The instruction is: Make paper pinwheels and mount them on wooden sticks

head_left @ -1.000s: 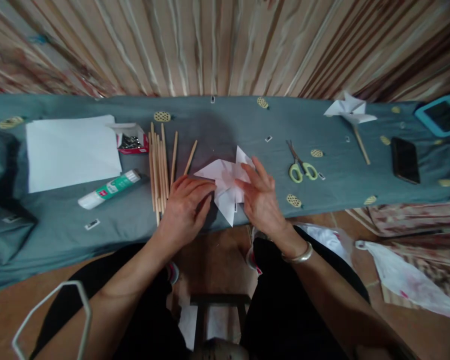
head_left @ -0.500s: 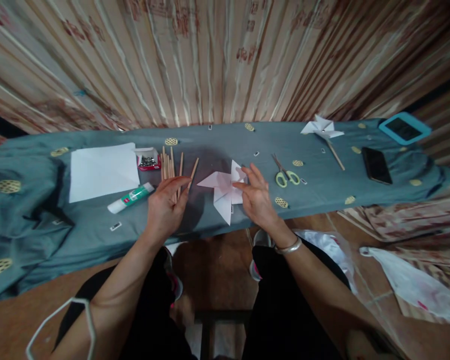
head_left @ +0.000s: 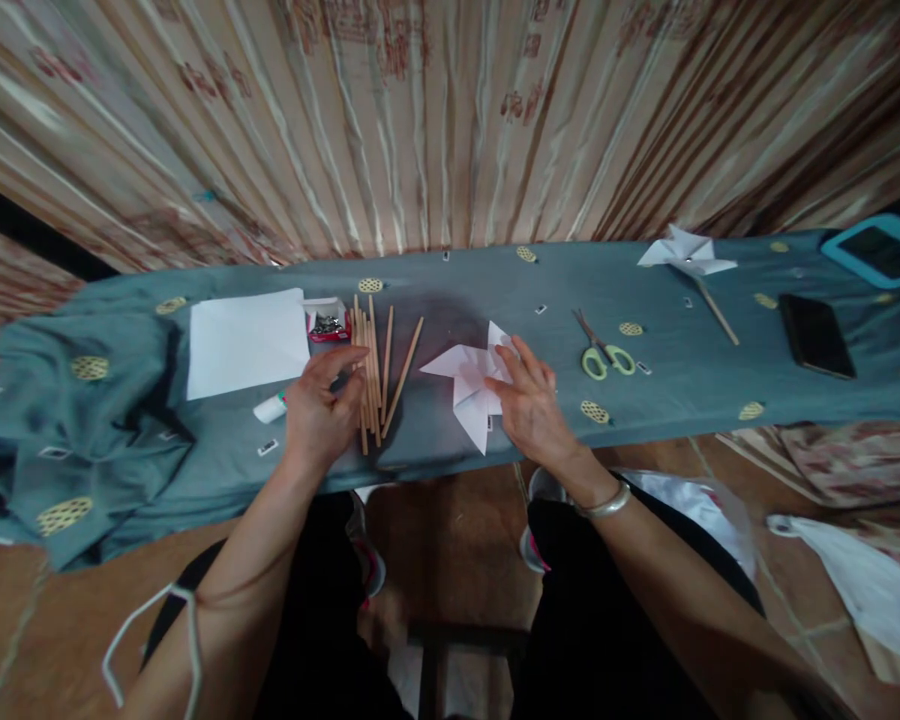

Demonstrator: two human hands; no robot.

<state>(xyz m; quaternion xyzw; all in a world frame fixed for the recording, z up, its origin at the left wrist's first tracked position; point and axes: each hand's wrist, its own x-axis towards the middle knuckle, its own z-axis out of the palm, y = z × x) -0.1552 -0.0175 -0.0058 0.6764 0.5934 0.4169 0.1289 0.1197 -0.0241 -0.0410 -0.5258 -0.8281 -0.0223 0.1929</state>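
A folded white paper pinwheel lies on the blue-grey cloth, its blades spread. My right hand holds it at its right side, thumb and fingers on the paper near the centre. Left of the pinwheel lie several thin wooden sticks, two of them a little apart from the bunch. My left hand hovers by the left edge of the sticks, thumb and fingertips apart with nothing visible between them. It hides most of a glue stick, whose white end shows.
White paper sheets and an open red box of metal pins lie to the left. To the right are green-handled scissors, a finished pinwheel on a stick, a black phone and a blue-framed tablet. A curtain hangs behind.
My left hand has drawn left from over the sticks, uncovering their lower ends and covering much of the glue stick. My right hand stays at the pinwheel. The whole view has shifted.
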